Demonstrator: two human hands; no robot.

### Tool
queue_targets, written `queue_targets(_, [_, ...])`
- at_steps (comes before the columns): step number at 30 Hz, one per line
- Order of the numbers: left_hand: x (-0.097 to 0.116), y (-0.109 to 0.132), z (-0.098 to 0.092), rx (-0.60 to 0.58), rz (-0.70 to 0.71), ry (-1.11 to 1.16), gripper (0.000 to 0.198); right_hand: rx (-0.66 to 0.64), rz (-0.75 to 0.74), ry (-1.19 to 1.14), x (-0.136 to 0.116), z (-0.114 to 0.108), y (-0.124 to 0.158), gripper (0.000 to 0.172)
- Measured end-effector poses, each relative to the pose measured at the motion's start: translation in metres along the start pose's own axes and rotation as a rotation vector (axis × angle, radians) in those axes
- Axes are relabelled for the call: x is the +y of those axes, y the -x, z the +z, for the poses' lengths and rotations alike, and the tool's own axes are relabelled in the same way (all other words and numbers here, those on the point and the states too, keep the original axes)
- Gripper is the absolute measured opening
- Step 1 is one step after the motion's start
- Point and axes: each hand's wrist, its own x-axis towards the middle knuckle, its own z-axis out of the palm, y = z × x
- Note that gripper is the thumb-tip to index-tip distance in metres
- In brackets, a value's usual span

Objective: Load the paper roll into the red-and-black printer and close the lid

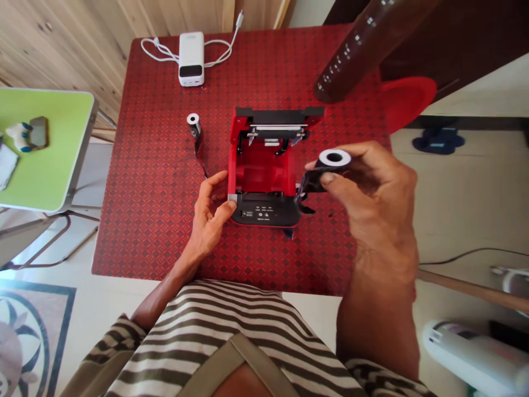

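A small red and black printer point(266, 218) stands on the table with its lid point(281, 117) raised, showing a red inner bay. At its front left corner, my left hand point(211, 212) grips the casing, thumb on the edge and fingers along the side. Raised above the right side, my right hand point(372, 193) is closed around a dark ribbon roll point(334, 159) with a white core. A loose dark strip trails from that roll beside the printer. Another dark roll with a white core point(193, 120) stands to the left, its strip running toward my left hand.
The red patterned table point(157, 220) carries a white power bank point(192, 55) with a white cable at the back. A tall dark brown perforated column point(351, 55) rises at the back right. A green table point(53, 149) stands left, and a red stool point(409, 102) right.
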Motion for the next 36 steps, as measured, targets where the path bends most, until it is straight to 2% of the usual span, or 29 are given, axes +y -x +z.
queue_targets(2, [0.000,-0.001,0.000,0.005,0.017,0.002,0.069,0.030,0.135,-0.240,0.030,0.003,0.013,0.019])
queue_targets(3, [0.000,-0.001,0.000,0.008,0.019,0.005,0.069,0.019,0.187,-0.277,0.046,0.006,0.019,0.021])
queue_targets(6, [0.001,-0.001,0.000,0.024,0.020,-0.002,0.068,-0.030,0.211,-0.218,0.089,0.015,0.030,0.028])
queue_targets(8, [0.001,-0.002,0.000,0.035,0.033,-0.019,0.067,0.034,0.257,-0.164,0.109,0.024,0.029,0.029])
queue_targets(11, [-0.001,-0.002,-0.002,0.033,0.053,-0.031,0.065,0.175,0.360,-0.117,0.125,0.036,0.013,0.021])
queue_targets(14, [-0.004,-0.002,-0.004,0.025,0.062,-0.045,0.064,0.242,0.386,-0.076,0.127,0.046,-0.010,0.021])
queue_targets(17, [-0.006,-0.002,-0.005,0.021,0.082,-0.051,0.065,0.353,0.377,0.010,0.118,0.056,-0.025,0.038])
queue_targets(19, [-0.006,-0.002,-0.005,0.011,0.094,-0.046,0.064,0.374,0.357,0.057,0.106,0.063,-0.029,0.042])
queue_targets(22, [-0.004,-0.001,-0.005,-0.007,0.086,-0.040,0.061,0.238,0.332,-0.010,0.088,0.072,-0.026,0.038])
queue_targets(25, [0.000,0.001,-0.006,-0.007,0.053,-0.046,0.063,0.083,0.328,-0.160,0.077,0.074,-0.022,0.048])
queue_targets(29, [0.001,0.003,-0.007,0.009,0.035,-0.069,0.067,-0.048,0.320,-0.300,0.077,0.068,-0.023,0.059])
queue_targets(36, [-0.002,0.002,-0.006,0.025,0.050,-0.052,0.064,-0.195,0.291,-0.334,0.079,0.056,-0.026,0.052])
